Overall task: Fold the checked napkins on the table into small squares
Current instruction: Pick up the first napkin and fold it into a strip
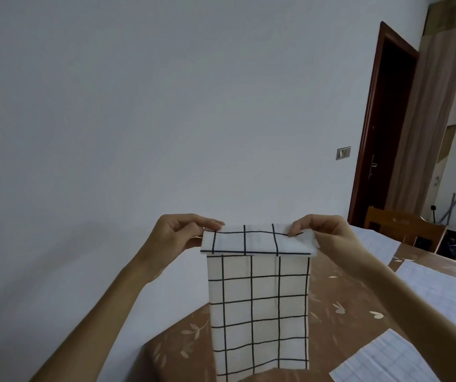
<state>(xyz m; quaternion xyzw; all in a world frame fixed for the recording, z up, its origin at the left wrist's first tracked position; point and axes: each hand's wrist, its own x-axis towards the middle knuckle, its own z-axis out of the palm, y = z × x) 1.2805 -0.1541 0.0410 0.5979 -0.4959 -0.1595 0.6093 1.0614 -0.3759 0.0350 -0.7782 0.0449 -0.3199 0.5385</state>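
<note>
A white napkin with a black check (260,307) hangs in the air above the table, folded to a long strip. Its top end is turned over toward me into a short flap. My left hand (177,235) pinches the top left corner of that flap. My right hand (323,232) pinches the top right corner. The strip's lower end hangs down toward the near table edge. Several other pale checked napkins (441,290) lie flat on the table to the right.
The table (185,340) has a brown cloth with a leaf pattern; its corner is at the lower left. A wooden chair (403,227) stands behind the table on the right. A dark door (381,128) is in the white wall beyond.
</note>
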